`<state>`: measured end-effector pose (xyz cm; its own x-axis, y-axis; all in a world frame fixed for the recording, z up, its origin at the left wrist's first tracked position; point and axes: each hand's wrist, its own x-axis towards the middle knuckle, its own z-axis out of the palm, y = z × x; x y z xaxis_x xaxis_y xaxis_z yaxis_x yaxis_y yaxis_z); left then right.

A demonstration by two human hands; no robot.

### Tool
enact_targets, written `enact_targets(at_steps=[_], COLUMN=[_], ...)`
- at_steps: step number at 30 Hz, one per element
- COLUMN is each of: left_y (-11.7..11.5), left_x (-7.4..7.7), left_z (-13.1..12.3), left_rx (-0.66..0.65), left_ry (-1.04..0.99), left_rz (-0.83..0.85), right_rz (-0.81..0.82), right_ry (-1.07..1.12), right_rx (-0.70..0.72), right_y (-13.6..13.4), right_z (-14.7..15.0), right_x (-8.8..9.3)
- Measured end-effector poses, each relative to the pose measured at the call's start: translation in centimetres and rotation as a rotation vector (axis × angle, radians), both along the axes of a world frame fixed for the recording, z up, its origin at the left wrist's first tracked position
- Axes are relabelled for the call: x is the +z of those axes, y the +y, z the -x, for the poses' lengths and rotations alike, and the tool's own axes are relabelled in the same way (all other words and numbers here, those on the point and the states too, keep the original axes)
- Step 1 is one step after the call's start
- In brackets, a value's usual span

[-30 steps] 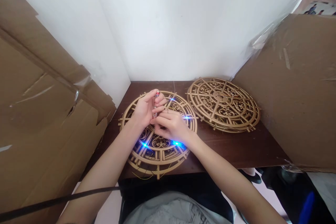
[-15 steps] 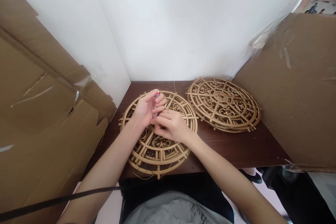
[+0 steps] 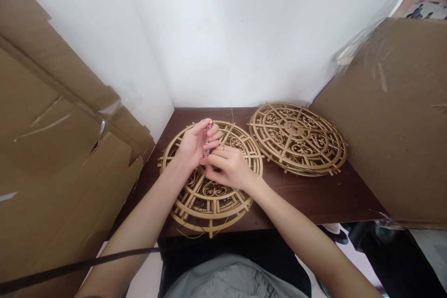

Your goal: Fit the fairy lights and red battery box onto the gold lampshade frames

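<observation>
My left hand [image 3: 197, 144] is closed around a slim red-and-silver patterned stick [image 3: 210, 125], perhaps a small tube, held upright with its red end on top. Right beside it, the fingers of my right hand [image 3: 228, 167] are pinched together at the stick's lower end; what they grip is hidden. A thin dark strand [image 3: 223, 141] curves up by the right-hand fingers. Beneath both hands lies a stack of round gold openwork panels [image 3: 211, 216] with scroll patterns, its middle covered by the hands. A fine wire [image 3: 232, 115] sticks up from behind the stack.
Another stack of gold round panels [image 3: 298, 142] sits to the right on the dark brown tabletop [image 3: 314, 200]. Cardboard sheets stand at the left [image 3: 70, 149] and right [image 3: 401, 125]. A white wall [image 3: 244, 46] rises behind. A black strap [image 3: 87, 263] crosses the lower left.
</observation>
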<state>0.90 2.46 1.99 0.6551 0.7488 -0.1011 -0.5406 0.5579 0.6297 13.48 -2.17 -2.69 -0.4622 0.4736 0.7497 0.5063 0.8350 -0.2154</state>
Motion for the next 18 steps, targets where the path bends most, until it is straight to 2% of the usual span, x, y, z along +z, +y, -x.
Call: enact_targets(at_steps=[8,13,18], left_y=[-0.07,-0.32,-0.12], left_x=[0.29,0.56,-0.03], left_z=[-0.17,-0.49,-0.65], left_rx=[0.043,0.157,0.283], left_ry=[0.077,0.127,0.208], left_rz=[-0.015,-0.016,-0.182], right_rz=[0.032,0.029,0.015], right_ry=[-0.029,-0.018,0.061], right_rx=[-0.01,-0.008,0.047], right_y=[-0.02,-0.06,-0.1], right_z=[-0.03,-0.06,0.09], right_x=[0.01,0.17,0.37])
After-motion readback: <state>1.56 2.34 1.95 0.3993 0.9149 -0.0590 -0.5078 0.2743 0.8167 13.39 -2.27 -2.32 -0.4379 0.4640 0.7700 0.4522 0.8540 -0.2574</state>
